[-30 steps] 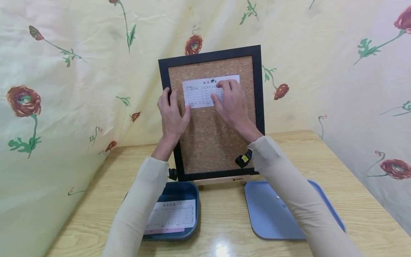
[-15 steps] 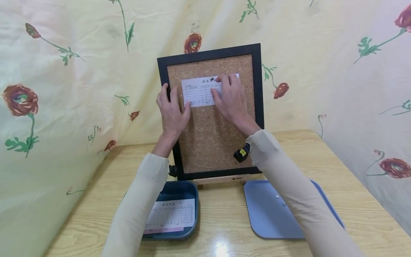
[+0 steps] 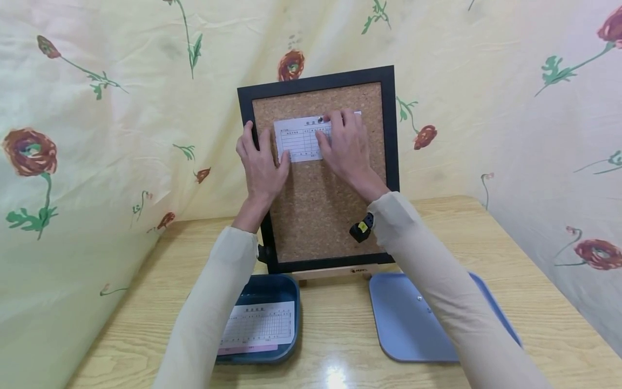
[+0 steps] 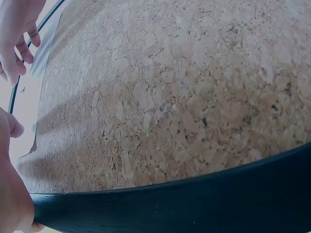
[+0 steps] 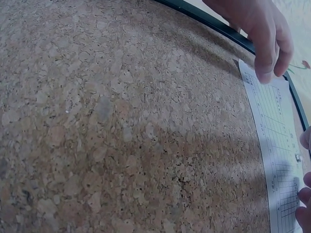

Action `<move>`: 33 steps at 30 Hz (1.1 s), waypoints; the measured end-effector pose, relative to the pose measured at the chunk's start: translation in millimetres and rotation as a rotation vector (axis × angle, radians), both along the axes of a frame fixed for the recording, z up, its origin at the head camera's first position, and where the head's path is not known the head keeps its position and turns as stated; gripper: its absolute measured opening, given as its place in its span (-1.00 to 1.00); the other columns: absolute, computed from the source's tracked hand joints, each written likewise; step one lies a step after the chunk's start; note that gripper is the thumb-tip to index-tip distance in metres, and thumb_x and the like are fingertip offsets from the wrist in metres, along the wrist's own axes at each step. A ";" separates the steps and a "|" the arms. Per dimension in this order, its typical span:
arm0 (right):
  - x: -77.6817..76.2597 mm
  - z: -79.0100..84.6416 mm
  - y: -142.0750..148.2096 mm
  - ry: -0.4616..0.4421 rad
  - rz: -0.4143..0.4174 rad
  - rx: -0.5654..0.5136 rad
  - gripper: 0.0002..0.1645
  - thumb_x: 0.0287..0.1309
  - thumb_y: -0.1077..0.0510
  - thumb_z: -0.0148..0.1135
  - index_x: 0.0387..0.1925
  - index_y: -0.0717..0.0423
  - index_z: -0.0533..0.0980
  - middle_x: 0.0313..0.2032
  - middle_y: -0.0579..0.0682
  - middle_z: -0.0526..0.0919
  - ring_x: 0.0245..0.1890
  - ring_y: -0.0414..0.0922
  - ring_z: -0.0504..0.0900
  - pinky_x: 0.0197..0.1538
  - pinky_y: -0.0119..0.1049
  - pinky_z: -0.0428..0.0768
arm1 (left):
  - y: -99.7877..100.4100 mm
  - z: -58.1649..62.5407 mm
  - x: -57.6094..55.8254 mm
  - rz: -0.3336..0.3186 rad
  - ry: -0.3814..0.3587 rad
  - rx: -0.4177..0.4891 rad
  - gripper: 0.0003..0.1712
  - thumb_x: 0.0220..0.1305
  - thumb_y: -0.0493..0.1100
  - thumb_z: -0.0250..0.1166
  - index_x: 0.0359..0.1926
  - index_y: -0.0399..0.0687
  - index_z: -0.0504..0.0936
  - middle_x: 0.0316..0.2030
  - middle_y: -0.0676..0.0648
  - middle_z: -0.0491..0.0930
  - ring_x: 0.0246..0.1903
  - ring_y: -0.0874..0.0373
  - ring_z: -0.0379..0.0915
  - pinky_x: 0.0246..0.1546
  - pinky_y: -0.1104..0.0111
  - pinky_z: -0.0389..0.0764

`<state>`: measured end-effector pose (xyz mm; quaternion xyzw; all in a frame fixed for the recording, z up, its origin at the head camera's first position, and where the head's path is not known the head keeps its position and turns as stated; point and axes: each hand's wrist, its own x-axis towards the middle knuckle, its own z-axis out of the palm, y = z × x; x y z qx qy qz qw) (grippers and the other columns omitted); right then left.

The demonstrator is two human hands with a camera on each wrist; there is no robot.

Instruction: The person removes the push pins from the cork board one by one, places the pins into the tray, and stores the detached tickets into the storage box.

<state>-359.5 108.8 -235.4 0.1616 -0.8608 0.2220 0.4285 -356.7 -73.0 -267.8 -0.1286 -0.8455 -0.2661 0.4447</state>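
A printed paper form (image 3: 297, 143) lies flat against the upper part of a black-framed corkboard (image 3: 320, 216). A pushpin (image 3: 320, 119) sits at the form's top middle. My left hand (image 3: 264, 170) is at the board's left side, fingers straight over the frame and cork, thumb touching the form's lower left corner. My right hand (image 3: 349, 148) covers the form's right half, its fingers loosely bent, index fingertip beside the pin. In the left wrist view its fingers (image 4: 23, 51) hang spread over the paper, with nothing visible between them.
In front of the board's left side, a dark blue bin (image 3: 297, 324) holds printed forms (image 3: 262, 324) and a pink sheet (image 3: 248, 350). To the right, a light blue tray (image 3: 403, 335) bears small pins (image 3: 419, 298), partly under my right sleeve. Floral curtains surround the wooden table (image 3: 335, 313).
My right hand has shifted slightly left and up along the form, toward the pin. My left hand's fingers have edged up slightly; the form and board stay put.
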 end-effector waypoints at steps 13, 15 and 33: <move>-5.1 0.4 -3.8 0.020 -0.015 0.002 -0.59 0.38 0.00 0.15 0.03 0.25 0.52 -0.04 0.24 0.58 -0.11 0.14 0.44 -0.01 -0.06 0.35 | 5.2 0.7 -3.1 0.015 -0.001 0.033 -0.47 0.33 -0.03 0.23 0.22 -0.23 0.51 0.48 -0.35 0.06 0.41 -0.27 -0.03 0.43 -0.04 0.10; -5.1 0.4 -4.0 0.023 -0.014 -0.003 -0.59 0.38 0.00 0.16 0.02 0.26 0.52 -0.04 0.25 0.58 -0.12 0.15 0.44 -0.02 -0.05 0.34 | 6.3 1.3 -2.7 0.017 -0.004 0.044 -0.48 0.34 -0.03 0.22 0.21 -0.22 0.51 0.49 -0.34 0.06 0.40 -0.26 -0.04 0.43 -0.04 0.11; -11.9 1.7 -6.0 0.002 -0.057 -0.021 -0.61 0.39 -0.02 0.12 -0.01 0.22 0.52 -0.06 0.22 0.57 -0.15 0.13 0.42 -0.06 -0.08 0.34 | 13.2 2.9 -2.3 0.024 -0.007 0.133 -0.64 0.36 -0.08 0.22 0.03 -0.24 0.58 0.48 -0.31 0.08 0.41 -0.23 -0.04 0.42 -0.03 0.12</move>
